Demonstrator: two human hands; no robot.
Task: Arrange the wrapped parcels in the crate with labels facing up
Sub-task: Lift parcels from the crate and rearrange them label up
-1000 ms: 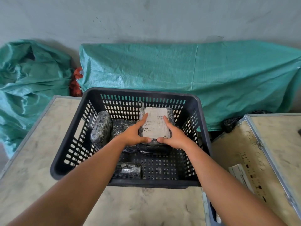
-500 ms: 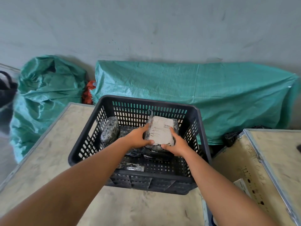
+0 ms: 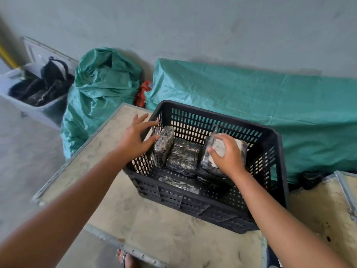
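Right hand (image 3: 228, 153) grips the white-labelled parcel (image 3: 225, 149), print unreadable, in the crate (image 3: 270, 136); left hand (image 3: 135, 138) spread empty.

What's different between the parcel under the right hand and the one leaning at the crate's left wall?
The parcel under the right hand shows a white label on top; the leaning parcel shows only dark wrap. The first lies fairly flat on other parcels under the right hand; the second stands on edge against the crate wall, beside the open left hand. Both are plastic-wrapped.
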